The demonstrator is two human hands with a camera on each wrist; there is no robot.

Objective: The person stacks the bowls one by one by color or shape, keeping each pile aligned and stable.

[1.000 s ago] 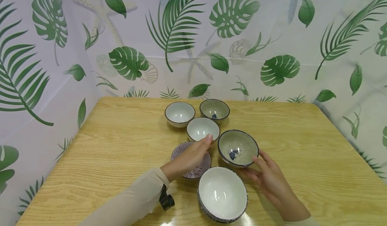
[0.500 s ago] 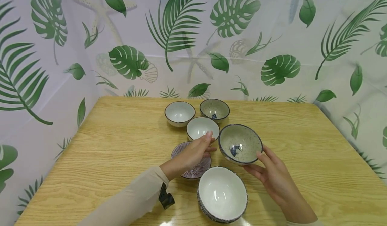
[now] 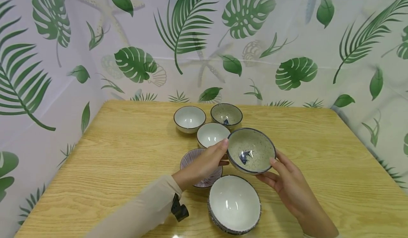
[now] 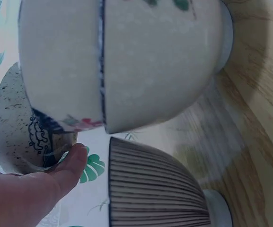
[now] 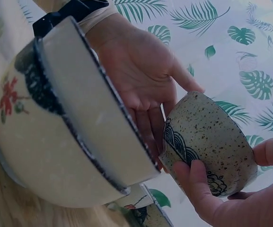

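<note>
A speckled grey bowl (image 3: 255,142) with a blue rim and a blue fish inside is held tilted above the table. My right hand (image 3: 291,188) grips its right side, thumb at the rim and fingers underneath. At its left edge is my left hand (image 3: 204,163), thumb against the rim and fingers low by the base, as the right wrist view shows. That left hand reaches over a purple-striped bowl (image 3: 191,157), partly covering it. Nearest the front edge, white bowls (image 3: 234,202) stand nested, with red flowers outside (image 5: 8,97).
Behind the hands are a white bowl (image 3: 211,133), another white bowl (image 3: 188,117) farther left, and a smaller-looking speckled bowl (image 3: 226,114) with a blue mark. All stand on a wooden table (image 3: 127,142) before a leaf-print cloth (image 3: 191,78).
The speckled bowl has risen slightly, then shifted left towards my left hand. My left thumb now meets its rim, where a gap showed half a second ago. The other bowls stay put.
</note>
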